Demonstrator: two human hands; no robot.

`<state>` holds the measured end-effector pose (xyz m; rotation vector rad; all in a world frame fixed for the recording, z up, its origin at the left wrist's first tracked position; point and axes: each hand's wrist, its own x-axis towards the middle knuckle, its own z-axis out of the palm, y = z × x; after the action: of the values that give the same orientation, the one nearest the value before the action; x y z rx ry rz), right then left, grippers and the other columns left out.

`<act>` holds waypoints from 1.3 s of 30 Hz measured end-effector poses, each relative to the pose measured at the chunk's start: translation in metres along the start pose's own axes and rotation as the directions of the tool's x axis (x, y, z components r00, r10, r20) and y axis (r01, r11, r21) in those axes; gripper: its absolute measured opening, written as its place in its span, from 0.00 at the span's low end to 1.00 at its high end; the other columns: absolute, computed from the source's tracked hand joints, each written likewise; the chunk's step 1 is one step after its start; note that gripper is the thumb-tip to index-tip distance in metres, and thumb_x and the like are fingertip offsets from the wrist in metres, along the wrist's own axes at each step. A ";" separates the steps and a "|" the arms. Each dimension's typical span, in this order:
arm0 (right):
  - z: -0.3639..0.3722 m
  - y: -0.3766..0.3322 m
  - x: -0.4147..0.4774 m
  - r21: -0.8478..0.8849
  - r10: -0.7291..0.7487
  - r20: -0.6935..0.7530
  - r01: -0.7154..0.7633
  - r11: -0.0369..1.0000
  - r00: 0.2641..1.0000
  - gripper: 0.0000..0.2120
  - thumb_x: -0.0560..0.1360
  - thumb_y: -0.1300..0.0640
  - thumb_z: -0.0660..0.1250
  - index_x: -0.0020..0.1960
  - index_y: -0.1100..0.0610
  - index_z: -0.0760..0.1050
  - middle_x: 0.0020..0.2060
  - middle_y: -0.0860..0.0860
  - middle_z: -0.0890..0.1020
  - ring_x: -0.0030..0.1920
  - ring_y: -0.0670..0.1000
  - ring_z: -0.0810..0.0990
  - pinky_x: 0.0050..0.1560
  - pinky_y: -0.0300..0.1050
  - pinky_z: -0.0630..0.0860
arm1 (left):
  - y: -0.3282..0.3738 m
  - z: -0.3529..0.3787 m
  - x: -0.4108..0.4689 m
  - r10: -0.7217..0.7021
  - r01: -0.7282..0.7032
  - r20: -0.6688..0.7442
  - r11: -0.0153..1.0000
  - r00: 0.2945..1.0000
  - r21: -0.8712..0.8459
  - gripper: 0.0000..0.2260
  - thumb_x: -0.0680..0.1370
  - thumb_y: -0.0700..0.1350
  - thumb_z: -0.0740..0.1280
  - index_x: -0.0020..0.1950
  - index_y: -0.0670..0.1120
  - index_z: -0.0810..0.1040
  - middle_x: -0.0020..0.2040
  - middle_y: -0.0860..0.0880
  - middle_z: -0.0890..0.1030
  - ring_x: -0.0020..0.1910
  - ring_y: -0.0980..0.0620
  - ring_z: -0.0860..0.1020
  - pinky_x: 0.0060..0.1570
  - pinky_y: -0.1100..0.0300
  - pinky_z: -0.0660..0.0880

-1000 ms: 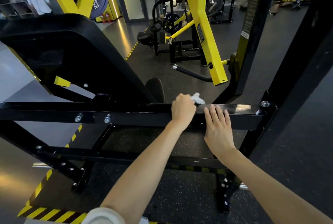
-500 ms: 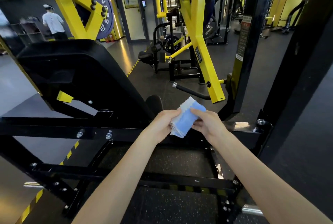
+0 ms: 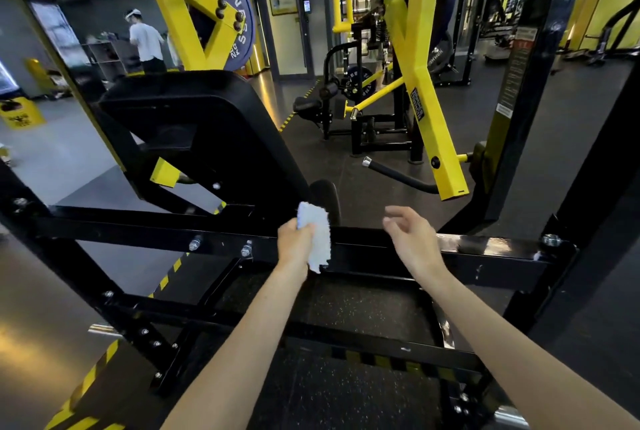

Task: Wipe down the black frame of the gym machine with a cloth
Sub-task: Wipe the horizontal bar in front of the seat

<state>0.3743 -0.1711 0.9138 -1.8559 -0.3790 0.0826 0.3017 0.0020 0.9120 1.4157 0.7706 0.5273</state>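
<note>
The black frame (image 3: 138, 237) of the gym machine runs as a horizontal bar across the middle of the view, with bolts on its front. My left hand (image 3: 294, 244) grips a folded white cloth (image 3: 317, 235) that hangs over the bar's front face. My right hand (image 3: 410, 239) hovers just above the bar to the right of the cloth, fingers loosely spread, holding nothing. A shiny patch shows on the bar's top further right.
A black padded seat back (image 3: 194, 125) rises behind the bar on the left. A yellow lever arm (image 3: 426, 83) and a black upright post (image 3: 526, 83) stand to the right. A lower black crossbar (image 3: 311, 329) lies beneath. A person (image 3: 147, 40) stands far back left.
Both hands held the cloth in front of me half a second ago. Now my right hand has let go and moved right, and my left hand brings the cloth down to the bar.
</note>
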 end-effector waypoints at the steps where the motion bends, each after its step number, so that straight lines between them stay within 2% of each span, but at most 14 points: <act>1: -0.001 0.009 -0.001 -0.158 -0.056 -0.030 0.050 0.986 0.998 0.13 0.78 0.58 0.64 0.62 0.56 0.76 0.52 0.52 0.83 0.56 0.52 0.79 0.62 0.49 0.73 | 0.003 -0.014 0.013 0.078 -0.062 -0.132 0.991 0.988 0.121 0.08 0.78 0.37 0.60 0.41 0.44 0.75 0.42 0.44 0.78 0.43 0.45 0.77 0.39 0.59 0.72; 3: -0.002 0.030 -0.005 -0.415 -0.178 -0.082 0.129 0.900 0.981 0.14 0.76 0.63 0.64 0.61 0.60 0.77 0.56 0.56 0.81 0.59 0.58 0.77 0.62 0.52 0.72 | 0.008 -0.042 0.039 0.309 -0.112 -0.309 0.847 0.899 0.520 0.08 0.78 0.41 0.60 0.44 0.40 0.76 0.46 0.40 0.76 0.48 0.40 0.75 0.41 0.55 0.72; 5: -0.003 0.048 -0.011 -0.571 -0.230 -0.104 0.131 0.810 0.967 0.17 0.74 0.65 0.65 0.62 0.63 0.76 0.60 0.61 0.78 0.64 0.61 0.73 0.65 0.55 0.68 | 0.003 -0.054 0.058 0.459 -0.033 -0.279 0.563 0.843 0.826 0.11 0.80 0.42 0.59 0.51 0.38 0.78 0.53 0.38 0.74 0.54 0.38 0.72 0.48 0.47 0.71; 7: -0.006 0.060 -0.015 -0.647 -0.224 -0.093 0.113 0.754 0.970 0.21 0.74 0.66 0.64 0.67 0.64 0.72 0.66 0.64 0.73 0.70 0.63 0.67 0.70 0.57 0.63 | -0.007 -0.043 0.061 0.469 -0.015 -0.161 0.348 0.868 0.937 0.12 0.80 0.43 0.58 0.54 0.40 0.79 0.55 0.40 0.75 0.55 0.40 0.72 0.52 0.47 0.70; 11: -0.011 0.064 -0.019 -0.627 -0.188 -0.059 0.109 0.771 0.980 0.27 0.74 0.69 0.61 0.73 0.64 0.64 0.72 0.63 0.65 0.75 0.60 0.58 0.76 0.53 0.52 | -0.024 0.030 0.030 0.474 -0.244 0.119 0.212 0.873 0.946 0.13 0.79 0.43 0.57 0.58 0.48 0.78 0.51 0.43 0.77 0.51 0.42 0.73 0.46 0.52 0.70; 15: -0.013 0.063 -0.025 -0.559 -0.223 -0.080 0.141 0.817 0.972 0.31 0.71 0.74 0.59 0.74 0.63 0.61 0.74 0.62 0.61 0.77 0.58 0.54 0.77 0.52 0.52 | -0.027 0.100 -0.023 0.446 -0.521 0.384 0.238 0.808 0.819 0.14 0.81 0.42 0.56 0.60 0.46 0.78 0.51 0.44 0.77 0.51 0.44 0.73 0.50 0.52 0.69; 18: -0.024 0.064 -0.025 -0.546 -0.255 -0.104 0.159 0.823 0.961 0.32 0.71 0.75 0.58 0.73 0.62 0.62 0.75 0.61 0.61 0.77 0.57 0.55 0.76 0.52 0.53 | -0.010 0.107 -0.017 0.248 -0.522 0.461 0.473 0.852 0.710 0.21 0.78 0.52 0.54 0.53 0.39 0.80 0.51 0.39 0.79 0.53 0.39 0.76 0.46 0.53 0.69; 20: -0.033 0.067 -0.023 -0.575 -0.274 -0.115 0.161 0.802 0.955 0.30 0.70 0.75 0.59 0.71 0.63 0.65 0.73 0.61 0.64 0.76 0.58 0.58 0.76 0.53 0.54 | 0.003 0.085 0.003 0.262 -0.440 0.354 0.541 0.898 0.716 0.17 0.78 0.52 0.57 0.49 0.42 0.81 0.48 0.42 0.82 0.51 0.41 0.79 0.42 0.57 0.67; 23: -0.040 0.075 -0.023 -0.623 -0.263 -0.132 0.126 0.772 0.956 0.27 0.69 0.74 0.61 0.68 0.65 0.70 0.69 0.63 0.70 0.73 0.61 0.63 0.75 0.56 0.55 | 0.011 0.024 0.032 0.388 -0.240 -0.053 0.666 0.920 0.706 0.09 0.78 0.45 0.61 0.52 0.44 0.79 0.49 0.43 0.82 0.51 0.41 0.79 0.45 0.54 0.71; 26: -0.041 0.084 -0.027 -0.673 -0.260 -0.124 0.112 0.732 0.958 0.26 0.69 0.74 0.62 0.67 0.66 0.71 0.68 0.63 0.71 0.73 0.61 0.63 0.75 0.57 0.54 | -0.004 -0.001 0.034 0.454 -0.179 -0.117 0.556 0.883 0.812 0.09 0.79 0.41 0.62 0.56 0.41 0.78 0.53 0.42 0.78 0.52 0.42 0.76 0.46 0.50 0.73; 29: -0.045 0.089 -0.030 -0.706 -0.284 -0.088 0.141 0.694 0.955 0.27 0.69 0.74 0.62 0.68 0.64 0.70 0.71 0.62 0.68 0.75 0.60 0.60 0.76 0.56 0.51 | -0.031 0.047 -0.001 0.532 -0.339 0.088 0.397 0.842 0.853 0.14 0.77 0.35 0.61 0.57 0.47 0.80 0.53 0.45 0.75 0.53 0.45 0.73 0.41 0.57 0.72; 34: -0.070 0.099 -0.035 -0.780 -0.324 -0.067 0.154 0.607 0.944 0.31 0.65 0.76 0.64 0.68 0.67 0.69 0.71 0.66 0.66 0.74 0.63 0.61 0.73 0.62 0.56 | -0.046 0.157 -0.054 0.482 -0.560 0.368 0.352 0.795 0.750 0.13 0.77 0.35 0.60 0.58 0.46 0.78 0.57 0.45 0.72 0.59 0.45 0.69 0.51 0.56 0.73; 37: -0.090 0.104 -0.038 -0.815 -0.321 -0.071 0.131 0.564 0.944 0.33 0.62 0.77 0.66 0.67 0.70 0.70 0.69 0.68 0.68 0.71 0.66 0.65 0.70 0.65 0.61 | -0.040 0.164 -0.059 0.461 -0.700 0.560 0.221 0.688 0.679 0.13 0.78 0.37 0.61 0.60 0.45 0.77 0.57 0.45 0.72 0.59 0.45 0.68 0.50 0.56 0.71; 39: -0.101 0.109 -0.039 -0.830 -0.309 -0.077 0.111 0.546 0.948 0.34 0.62 0.77 0.66 0.68 0.69 0.68 0.69 0.67 0.68 0.71 0.66 0.65 0.71 0.65 0.61 | -0.042 0.138 -0.044 0.492 -0.703 0.560 0.167 0.667 0.691 0.17 0.76 0.35 0.59 0.61 0.48 0.77 0.55 0.45 0.73 0.55 0.44 0.69 0.48 0.56 0.71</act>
<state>0.3859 -0.3048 0.8382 -2.6994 -0.5439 -0.5686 0.3703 -0.1277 0.8755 2.8280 0.1783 0.5792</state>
